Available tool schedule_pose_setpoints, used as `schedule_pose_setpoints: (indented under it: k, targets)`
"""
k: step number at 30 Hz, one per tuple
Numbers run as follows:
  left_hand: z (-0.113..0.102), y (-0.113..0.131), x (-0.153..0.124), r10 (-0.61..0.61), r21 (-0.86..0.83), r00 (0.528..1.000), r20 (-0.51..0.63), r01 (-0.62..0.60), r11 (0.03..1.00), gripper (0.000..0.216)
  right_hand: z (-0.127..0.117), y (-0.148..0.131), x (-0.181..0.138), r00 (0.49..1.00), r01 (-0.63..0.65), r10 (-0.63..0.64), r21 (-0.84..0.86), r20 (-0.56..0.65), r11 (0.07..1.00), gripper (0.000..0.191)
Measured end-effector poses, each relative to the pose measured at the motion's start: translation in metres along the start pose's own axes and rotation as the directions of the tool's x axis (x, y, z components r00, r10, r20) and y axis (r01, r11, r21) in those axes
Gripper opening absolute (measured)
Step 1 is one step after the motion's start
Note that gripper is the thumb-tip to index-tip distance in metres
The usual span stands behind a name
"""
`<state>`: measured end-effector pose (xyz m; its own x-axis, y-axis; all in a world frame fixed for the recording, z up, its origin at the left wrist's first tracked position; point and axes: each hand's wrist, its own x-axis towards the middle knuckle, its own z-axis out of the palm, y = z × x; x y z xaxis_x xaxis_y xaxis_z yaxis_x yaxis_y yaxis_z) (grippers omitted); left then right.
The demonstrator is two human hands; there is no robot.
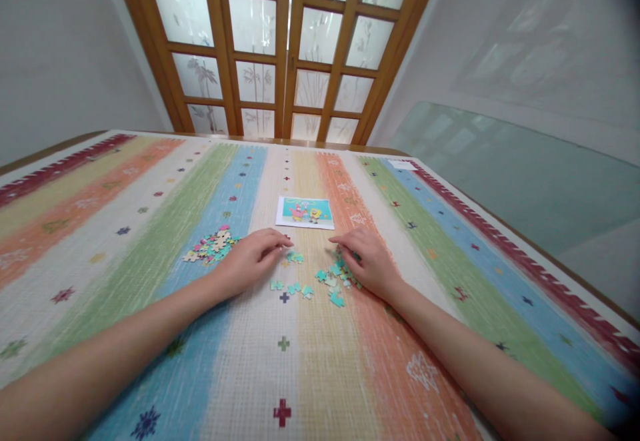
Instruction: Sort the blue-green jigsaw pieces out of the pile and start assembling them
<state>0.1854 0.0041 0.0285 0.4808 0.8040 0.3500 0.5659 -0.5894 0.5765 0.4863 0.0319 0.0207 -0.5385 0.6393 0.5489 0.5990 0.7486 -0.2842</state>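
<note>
My left hand [257, 254] rests at the table's middle, fingers loosely stretched to the right, with no piece seen in them. Just beyond its fingertips lie a few joined-looking teal and yellow puzzle pieces [295, 258]. My right hand [364, 258] is open, index finger pointing left, thumb over a loose group of teal puzzle pieces [333, 280]; the palm hides part of that group. Closer to me is a short row of puzzle pieces [293, 288]. A mixed heap of puzzle pieces [213, 246] sits left of my left hand. Beyond both hands lies a cartoon picture card [305, 212].
A striped tablecloth [250, 374] covers the wide table. A small white label [401, 165] lies near the far right edge. Wooden doors with frosted panes [287, 61] stand behind the table, and a pale glass panel [500, 174] leans along the right wall.
</note>
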Motion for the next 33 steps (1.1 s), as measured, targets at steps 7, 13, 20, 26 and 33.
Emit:
schedule_pose_setpoints:
  k: [7, 13, 20, 26, 33]
  targets:
    - [0.0098, 0.0017, -0.0091, 0.128, 0.141, 0.992, -0.021, -0.124, 0.982, 0.039, -0.0034, -0.0036, -0.002, 0.998, -0.039, 0.043, 0.072, -0.051, 0.997, 0.026]
    - [0.0097, 0.0043, -0.0097, 0.095, 0.162, 0.994, 0.057, -0.103, 0.981, 0.043, -0.0058, -0.0023, 0.0, 0.996, -0.065, 0.073, 0.152, -0.053, 0.986, 0.026]
    - [0.0098, 0.0033, -0.0097, 0.083, 0.134, 0.995, 0.049, -0.088, 0.987, 0.038, -0.006, 0.0001, -0.0016, 0.988, -0.141, 0.151, 0.194, -0.037, 0.971, 0.025]
    - [0.0102, 0.0023, -0.0094, 0.077, 0.152, 0.996, 0.035, -0.082, 0.985, 0.036, -0.0051, 0.0018, -0.0018, 0.988, -0.139, 0.15, 0.194, -0.042, 0.971, 0.024]
    - [0.0095, 0.0031, -0.0094, 0.053, 0.172, 0.998, 0.016, -0.055, 0.984, 0.029, -0.0047, 0.0029, -0.0023, 0.989, -0.131, 0.142, 0.2, -0.042, 0.971, 0.024]
